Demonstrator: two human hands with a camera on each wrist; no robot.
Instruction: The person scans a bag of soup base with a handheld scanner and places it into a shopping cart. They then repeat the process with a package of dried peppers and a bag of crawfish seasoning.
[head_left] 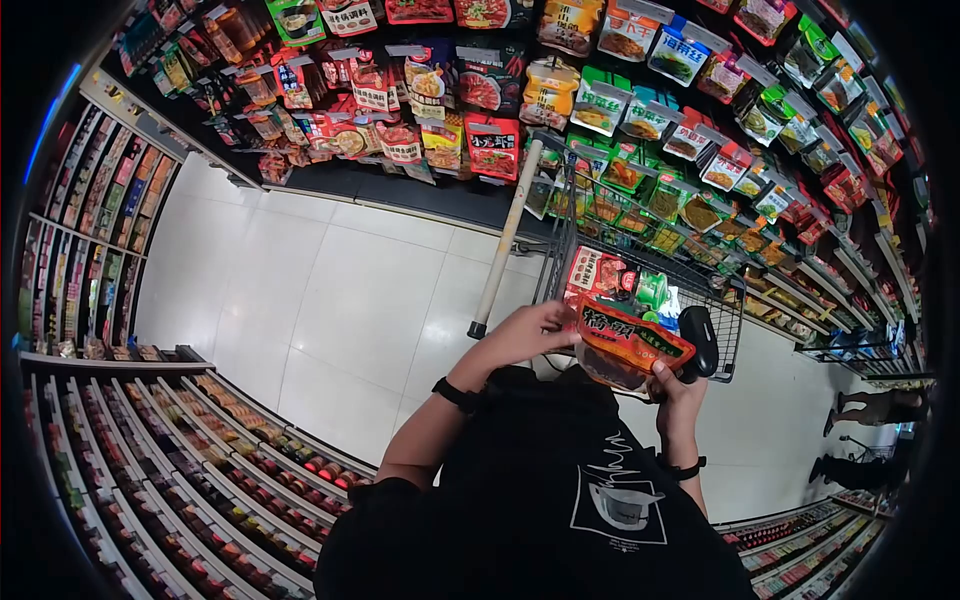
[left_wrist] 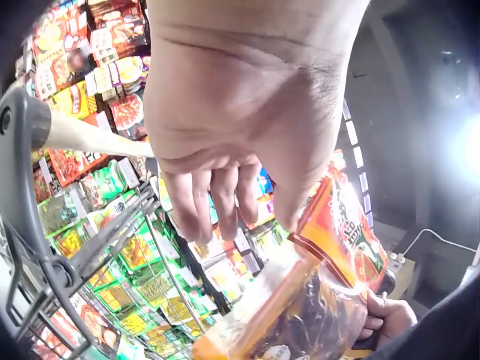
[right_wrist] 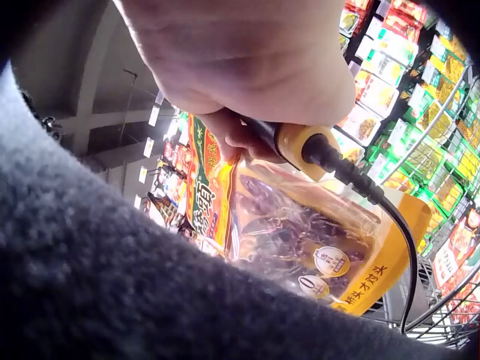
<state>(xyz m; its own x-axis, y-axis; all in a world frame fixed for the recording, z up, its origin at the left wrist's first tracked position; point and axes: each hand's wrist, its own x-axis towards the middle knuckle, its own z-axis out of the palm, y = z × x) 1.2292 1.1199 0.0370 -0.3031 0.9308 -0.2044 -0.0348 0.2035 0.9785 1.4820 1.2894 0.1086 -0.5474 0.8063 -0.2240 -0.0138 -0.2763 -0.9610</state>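
An orange and red food packet [head_left: 630, 345] with a clear window onto dark contents is held up in front of the body. My right hand [head_left: 683, 395] grips its right end, thumb on the front, as the right wrist view shows too. A black rounded device [head_left: 698, 340] sits at that hand; its cable [right_wrist: 401, 240] and yellow collar [right_wrist: 313, 151] show in the right wrist view. At the packet's left end is my left hand [head_left: 535, 332]. In the left wrist view its fingers [left_wrist: 225, 199] extend loosely, with the thumb tip right at the packet's upper corner.
Just beyond the hands stands a wire shopping cart [head_left: 728, 300] with several packets [head_left: 597, 272] inside and a pale handle bar [head_left: 510, 235]. Hanging packets fill the shelf [head_left: 490, 130] ahead. More shelves [head_left: 180, 430] line the left and rear. People [head_left: 880, 408] stand far right.
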